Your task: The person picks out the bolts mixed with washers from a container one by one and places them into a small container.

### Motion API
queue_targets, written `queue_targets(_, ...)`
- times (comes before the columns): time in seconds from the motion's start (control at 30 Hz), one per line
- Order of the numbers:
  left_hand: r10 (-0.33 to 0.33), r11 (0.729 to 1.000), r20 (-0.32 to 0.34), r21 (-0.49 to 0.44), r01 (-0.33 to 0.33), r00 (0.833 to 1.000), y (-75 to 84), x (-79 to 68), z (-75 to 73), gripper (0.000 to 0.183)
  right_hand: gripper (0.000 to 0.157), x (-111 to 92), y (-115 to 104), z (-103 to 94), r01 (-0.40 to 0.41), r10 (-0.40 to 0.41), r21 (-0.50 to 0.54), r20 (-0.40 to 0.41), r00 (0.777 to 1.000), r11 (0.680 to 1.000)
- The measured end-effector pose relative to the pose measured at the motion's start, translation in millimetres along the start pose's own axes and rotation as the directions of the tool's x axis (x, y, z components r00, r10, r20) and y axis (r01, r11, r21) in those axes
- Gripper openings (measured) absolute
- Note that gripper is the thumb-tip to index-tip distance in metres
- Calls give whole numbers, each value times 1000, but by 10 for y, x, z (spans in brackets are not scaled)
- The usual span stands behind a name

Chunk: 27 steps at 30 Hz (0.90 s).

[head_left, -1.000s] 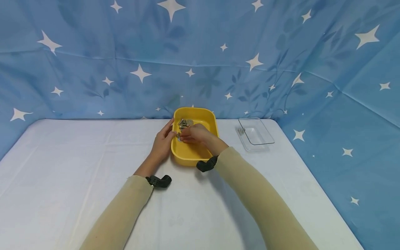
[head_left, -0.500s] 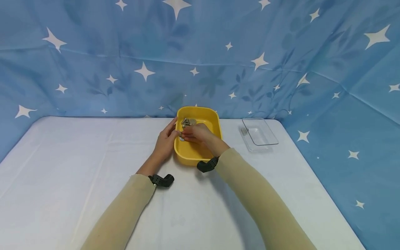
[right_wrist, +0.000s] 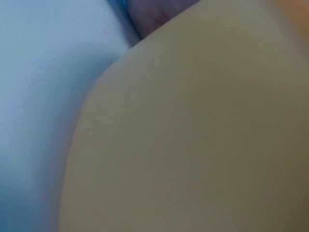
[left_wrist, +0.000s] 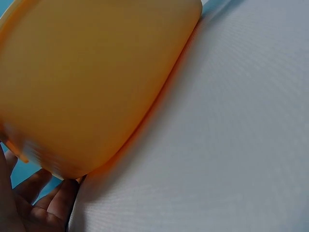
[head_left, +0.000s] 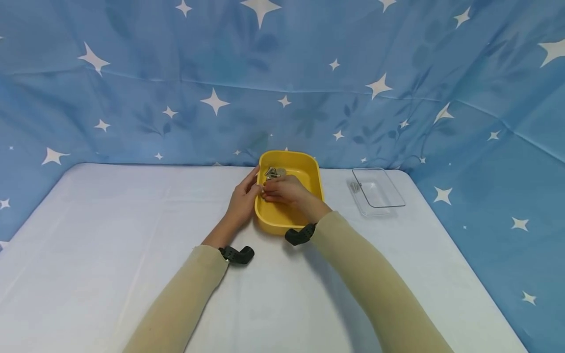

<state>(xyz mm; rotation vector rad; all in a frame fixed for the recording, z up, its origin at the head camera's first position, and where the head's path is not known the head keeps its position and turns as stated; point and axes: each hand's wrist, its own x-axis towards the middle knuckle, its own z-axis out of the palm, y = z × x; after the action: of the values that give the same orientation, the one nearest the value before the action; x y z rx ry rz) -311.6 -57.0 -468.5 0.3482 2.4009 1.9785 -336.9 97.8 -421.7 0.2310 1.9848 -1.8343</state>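
Note:
A yellow plastic bin (head_left: 289, 214) stands at the back middle of the table. My left hand (head_left: 242, 198) grips its left wall, thumb at the rim and fingers along the outside. In the left wrist view, the fingers (left_wrist: 60, 200) lie at the bin's lower corner. Inside the bin, by its left wall, my right hand (head_left: 291, 190) reaches down with bent fingers, fingertips close to the left thumb. Behind these fingers lies a small heap of metal pieces (head_left: 271, 172), like short bolts, with a round grey disc (head_left: 281, 171). I cannot tell whether the right fingertips pinch a piece.
To the right of the bin sits a clear plastic box (head_left: 375, 212) with its clear lid (head_left: 381, 189) tilted up; small light pieces (head_left: 355, 187) show at its left side. A blue star-patterned curtain (head_left: 304, 73) hangs behind the white-covered table (head_left: 265, 304).
The whole scene has shifted right in the head view as the camera turned. The right fingers now cover the small metal piece and disc that showed beside the left thumb. The left hand keeps its grip.

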Motion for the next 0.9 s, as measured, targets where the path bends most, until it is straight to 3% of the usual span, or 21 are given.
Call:
queue_targets(0.43,-16,1000,3,16,16,1000,13,-2,-2,59,33,-36,-27,17,-8,10,-83,28,1000,997)
queue_targets(0.73,-7,1000,8,7,7,1000,27,-9,-12,57,30,-69,-56,-27,37,-45,-79,-92,995,996)
queue_targets(0.9,-3,1000,7,-8,3,1000,29,-16,-18,57,32,-111,-92,-122,73,-83,-104,-96,992,992)
